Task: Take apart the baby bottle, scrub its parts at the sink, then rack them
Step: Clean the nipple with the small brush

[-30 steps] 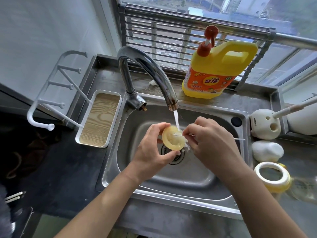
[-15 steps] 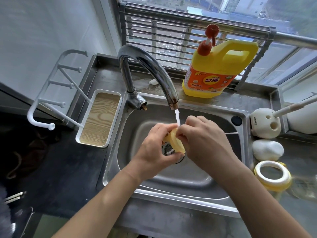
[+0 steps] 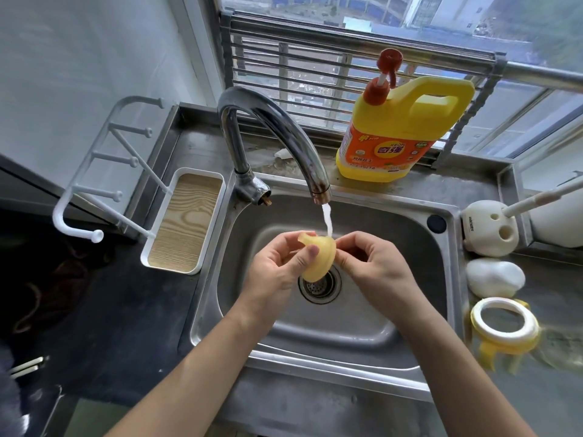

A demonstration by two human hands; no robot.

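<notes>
Over the steel sink (image 3: 362,329) I hold the soft yellow bottle nipple (image 3: 320,258) under a thin stream from the faucet (image 3: 274,134). My left hand (image 3: 277,272) pinches the nipple, thumb on its side and fingers behind it. My right hand (image 3: 369,266) touches the nipple's right edge with curled fingers. In earlier frames it held a thin white brush; whether it still does I cannot tell. The bottle's white and yellow collar ring (image 3: 504,326) with handles sits on the counter at the right.
A white peg drying rack (image 3: 135,197) with a wood-look tray stands left of the sink. A yellow detergent jug (image 3: 400,134) is behind it. At the right are a white brush holder (image 3: 489,228) and a white rounded cap (image 3: 493,275).
The nipple was turned from its open base facing me to side-on. My right hand, which was working a thin brush inside it, has drawn back to the nipple's right edge.
</notes>
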